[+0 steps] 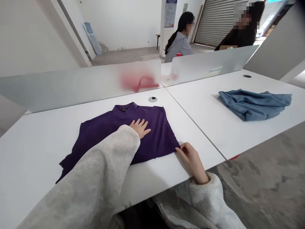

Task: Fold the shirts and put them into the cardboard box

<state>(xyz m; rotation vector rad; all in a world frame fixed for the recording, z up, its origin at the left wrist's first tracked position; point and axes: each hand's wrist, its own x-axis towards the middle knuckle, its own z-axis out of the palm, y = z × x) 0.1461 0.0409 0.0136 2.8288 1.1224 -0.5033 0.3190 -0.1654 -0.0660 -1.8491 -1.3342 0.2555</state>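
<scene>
A purple shirt (152, 117) with a collar and a dark neck label lies spread on the white table (43, 140), its collar pointing away from me. My left hand (140, 128) rests flat on the middle of the shirt, fingers spread. At the shirt's lower right corner, my right hand (190, 159) pinches the edge of the cloth between thumb and fingers. My left sleeve (102, 165) covers part of the shirt's lower side.
A crumpled blue garment (254, 103) lies on the right-hand table. Frosted dividers (95, 84) run along the back, with a blurred red thing behind one. A round cable hole (152, 99) sits beyond the shirt. Two people (179, 41) are on the far side.
</scene>
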